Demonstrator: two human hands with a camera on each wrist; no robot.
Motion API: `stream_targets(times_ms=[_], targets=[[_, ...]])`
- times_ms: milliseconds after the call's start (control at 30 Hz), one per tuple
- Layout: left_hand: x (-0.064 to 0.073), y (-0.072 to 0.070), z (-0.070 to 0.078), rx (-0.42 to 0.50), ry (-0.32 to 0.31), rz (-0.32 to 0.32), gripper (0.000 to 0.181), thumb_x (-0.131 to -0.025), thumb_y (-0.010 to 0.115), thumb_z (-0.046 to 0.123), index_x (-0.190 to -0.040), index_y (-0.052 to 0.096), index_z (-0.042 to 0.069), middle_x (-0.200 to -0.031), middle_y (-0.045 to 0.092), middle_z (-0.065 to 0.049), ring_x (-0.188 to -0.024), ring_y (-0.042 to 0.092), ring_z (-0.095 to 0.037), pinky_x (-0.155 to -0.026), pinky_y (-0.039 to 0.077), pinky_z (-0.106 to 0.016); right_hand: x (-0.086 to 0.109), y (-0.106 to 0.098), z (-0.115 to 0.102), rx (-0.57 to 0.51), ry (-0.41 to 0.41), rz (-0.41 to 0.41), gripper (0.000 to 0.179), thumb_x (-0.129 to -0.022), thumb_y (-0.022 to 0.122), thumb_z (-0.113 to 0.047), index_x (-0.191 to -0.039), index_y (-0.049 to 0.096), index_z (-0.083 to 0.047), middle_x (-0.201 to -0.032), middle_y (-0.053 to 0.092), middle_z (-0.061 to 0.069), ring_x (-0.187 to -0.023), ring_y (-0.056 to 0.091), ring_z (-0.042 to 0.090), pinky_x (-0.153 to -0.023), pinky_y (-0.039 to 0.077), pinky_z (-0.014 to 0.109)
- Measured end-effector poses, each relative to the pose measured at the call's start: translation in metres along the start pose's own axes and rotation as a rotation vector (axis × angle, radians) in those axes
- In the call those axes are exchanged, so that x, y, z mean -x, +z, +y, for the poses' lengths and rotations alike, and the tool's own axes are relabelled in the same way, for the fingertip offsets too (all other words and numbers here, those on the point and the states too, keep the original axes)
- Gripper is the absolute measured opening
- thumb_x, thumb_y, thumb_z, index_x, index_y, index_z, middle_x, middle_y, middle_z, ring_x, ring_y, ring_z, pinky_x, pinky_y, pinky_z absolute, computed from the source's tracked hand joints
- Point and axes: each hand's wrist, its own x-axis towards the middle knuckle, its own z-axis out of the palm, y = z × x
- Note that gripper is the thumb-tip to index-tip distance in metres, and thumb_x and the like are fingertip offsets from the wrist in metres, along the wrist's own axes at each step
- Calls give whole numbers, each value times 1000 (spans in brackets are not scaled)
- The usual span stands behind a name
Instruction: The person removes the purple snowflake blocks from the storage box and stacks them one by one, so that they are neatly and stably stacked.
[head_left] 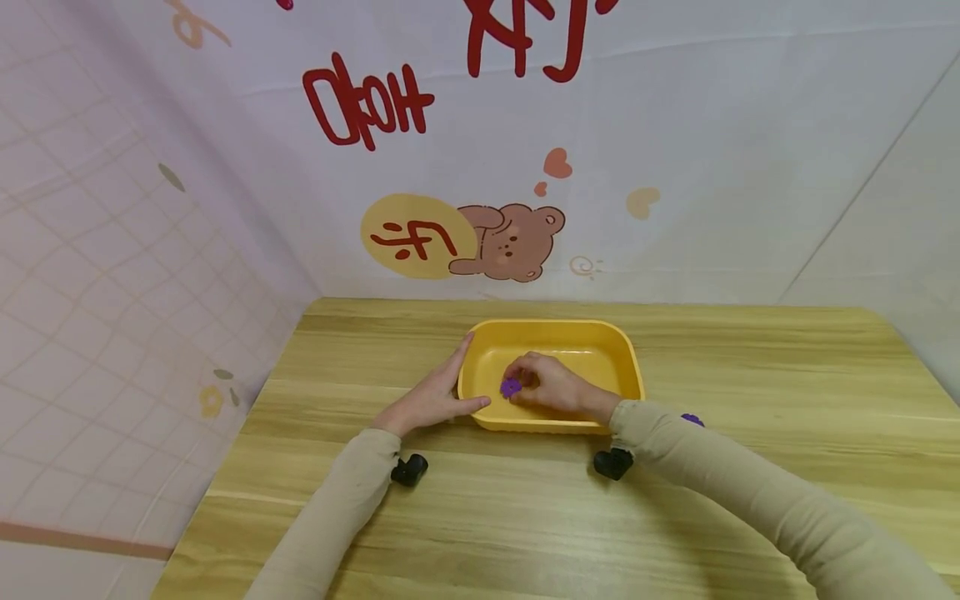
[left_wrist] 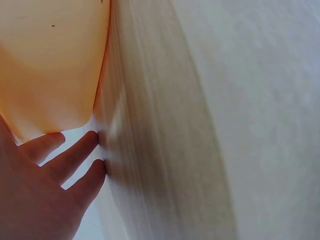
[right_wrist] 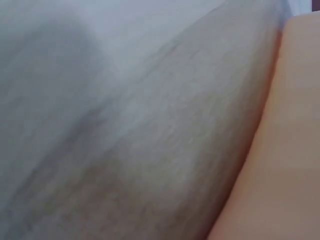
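A yellow rectangular tub [head_left: 553, 423] stands on the table. My right hand [head_left: 553, 385] reaches inside it and pinches a small purple piece with a bumpy, flower-like edge [head_left: 511, 387] near the tub's left end. My left hand [head_left: 431, 400] rests against the left end of the tub, thumb at the near rim and the other fingers fairly straight along the outside. In the left wrist view, fingertips of the left hand [left_wrist: 55, 180] lie beside the tub wall [left_wrist: 50, 75]. The right wrist view shows the tub wall [right_wrist: 285, 150] but no fingers.
On the wooden table [head_left: 495, 525], a second purple piece [head_left: 692, 419] lies right of the tub, partly hidden behind the right sleeve [head_left: 720, 462]. Dark wrist-worn cameras [head_left: 409, 470] sit below both wrists. A printed white cloth [head_left: 675, 125] hangs behind the table.
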Motion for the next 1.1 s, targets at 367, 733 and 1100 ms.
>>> stream_targets(times_ms=[367, 733, 1100], targets=[[0, 2, -1, 7, -11, -9, 108, -86, 71, 43, -155, -10, 28, -161, 8, -2, -141, 23, -19, -113, 24, -39, 4, -6, -8, -109, 13, 77, 31, -82, 75, -3, -112, 65, 2, -105, 65, 10, -90, 58, 24, -73, 54, 30], [1, 2, -1, -10, -27, 2, 108, -85, 72, 45, -155, -10, 29, -160, 8, -1, -141, 22, -21, -113, 23, -39, 12, -21, -17, -101, 22, 140, 32, -83, 76, -7, -113, 67, -5, -104, 67, 2, -90, 58, 21, -71, 53, 31], [2, 1, -2, 0, -11, 3, 108, -85, 72, 45, -155, -9, 27, -160, 11, -2, -139, 26, -18, -113, 25, -37, 39, -45, -23, -126, 12, 195, 32, -83, 76, -7, -113, 66, -1, -103, 67, 9, -91, 57, 29, -73, 51, 36]])
